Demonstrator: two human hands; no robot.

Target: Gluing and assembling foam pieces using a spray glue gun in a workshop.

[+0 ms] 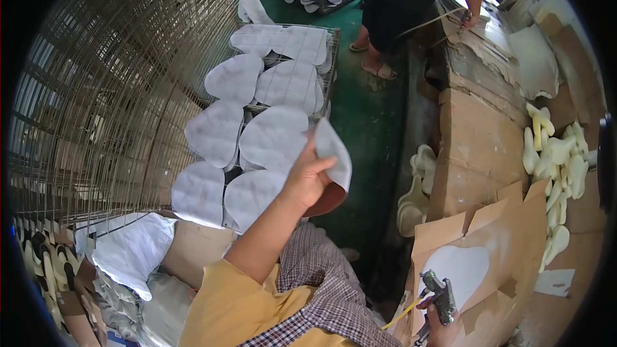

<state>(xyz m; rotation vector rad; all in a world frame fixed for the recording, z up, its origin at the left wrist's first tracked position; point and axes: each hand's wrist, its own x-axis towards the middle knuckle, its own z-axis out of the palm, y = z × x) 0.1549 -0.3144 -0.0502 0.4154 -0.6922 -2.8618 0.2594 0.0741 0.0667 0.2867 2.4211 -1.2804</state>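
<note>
Rows of white pads (273,135) already lie on the wire rack (336,58), while a curved pad (334,148), not yet set down, is pinched in the left hand's (310,181) grip beside the rack, the right hand (442,329) clasping a spray gun (441,295) farther right of it.

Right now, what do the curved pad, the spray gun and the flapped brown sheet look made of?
Curved pad in the left hand: matte pale face, perhaps cloth or foam; brown underside, unclear.
Spray gun in the right hand: likely metal, given its grey shine.
Flapped brown sheet: probably cardboard, matte, with creased flaps.
</note>
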